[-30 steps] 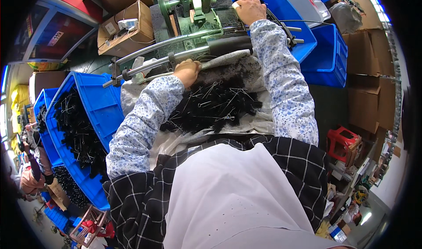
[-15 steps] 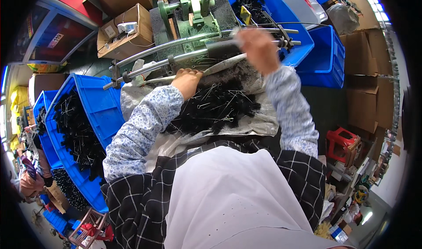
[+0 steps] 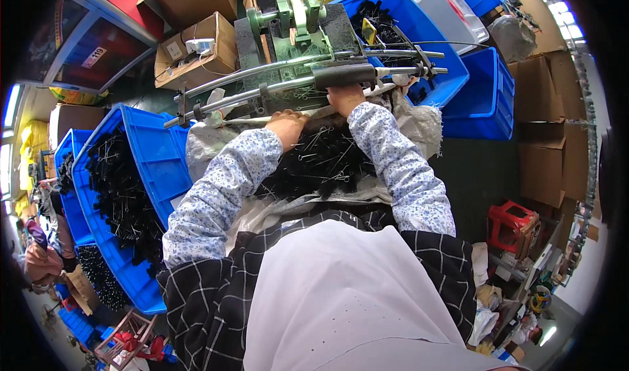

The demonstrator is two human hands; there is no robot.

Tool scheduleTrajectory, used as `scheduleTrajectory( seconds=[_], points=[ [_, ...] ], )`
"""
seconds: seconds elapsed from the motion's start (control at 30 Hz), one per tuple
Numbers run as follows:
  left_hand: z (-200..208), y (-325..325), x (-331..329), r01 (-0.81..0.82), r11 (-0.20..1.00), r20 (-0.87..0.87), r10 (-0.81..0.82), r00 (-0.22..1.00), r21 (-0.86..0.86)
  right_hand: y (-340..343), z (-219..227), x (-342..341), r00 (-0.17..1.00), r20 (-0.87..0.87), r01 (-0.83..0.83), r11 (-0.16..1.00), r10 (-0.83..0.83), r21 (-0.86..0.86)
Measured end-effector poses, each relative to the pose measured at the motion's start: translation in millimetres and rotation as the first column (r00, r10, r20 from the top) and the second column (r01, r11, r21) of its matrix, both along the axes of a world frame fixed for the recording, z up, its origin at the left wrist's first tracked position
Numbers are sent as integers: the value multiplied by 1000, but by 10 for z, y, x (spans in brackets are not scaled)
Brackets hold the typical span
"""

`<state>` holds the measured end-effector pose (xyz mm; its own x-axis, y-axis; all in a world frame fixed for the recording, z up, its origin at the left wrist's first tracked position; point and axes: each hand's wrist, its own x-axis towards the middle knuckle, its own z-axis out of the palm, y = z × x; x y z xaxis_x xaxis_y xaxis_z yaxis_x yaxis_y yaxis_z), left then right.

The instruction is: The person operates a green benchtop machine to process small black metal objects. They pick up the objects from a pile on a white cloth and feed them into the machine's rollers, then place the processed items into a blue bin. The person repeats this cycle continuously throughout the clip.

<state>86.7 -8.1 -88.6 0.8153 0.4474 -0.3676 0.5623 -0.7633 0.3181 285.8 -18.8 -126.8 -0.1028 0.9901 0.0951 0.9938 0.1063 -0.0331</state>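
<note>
My left hand (image 3: pixel 287 127) is closed at the pale rolled edge of a sack cloth (image 3: pixel 223 135), just short of the metal rails. What its fingers hold, if anything, cannot be made out. My right hand (image 3: pixel 345 98) is closed right below a dark sleeve (image 3: pixel 344 76) on the nearer rail (image 3: pixel 288 83); its fingertips are partly hidden. Between and below the hands lies a pile of black wire brushes (image 3: pixel 314 165) with thin looped metal ends, spread on the cloth over my lap. Beyond the rails stands a green machine (image 3: pixel 295 20).
Blue bins (image 3: pixel 154 155) stand at left, one with more black brushes (image 3: pixel 118 187). Another blue bin (image 3: pixel 419 37) with black pieces is at far right, beside a second one (image 3: pixel 485 96). A cardboard box (image 3: pixel 200 50) sits left of the machine. A red stool (image 3: pixel 511 227) is at right.
My right hand has come down and left from above the right end of the rails to below the dark sleeve. My left hand stays nearly in place.
</note>
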Motion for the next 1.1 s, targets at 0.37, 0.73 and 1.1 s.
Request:
scheduleTrajectory(
  seconds=[0.37, 0.73, 1.1],
  points=[
    [67, 9, 51, -3, 998, -86, -2, 996, -62, -88, 59, -39, 990, 83, -124, 985, 115, 122],
    [51, 29, 107, 22, 997, -133, -32, 991, -80, -508, 1145, -19, 819, -537, -78, 966, 202, 246],
    [66, 17, 96, -3, 997, -145, -9, 989, -81, -222, 1568, 731, 903, -428, 201, 916, -37, 346]
  ],
)
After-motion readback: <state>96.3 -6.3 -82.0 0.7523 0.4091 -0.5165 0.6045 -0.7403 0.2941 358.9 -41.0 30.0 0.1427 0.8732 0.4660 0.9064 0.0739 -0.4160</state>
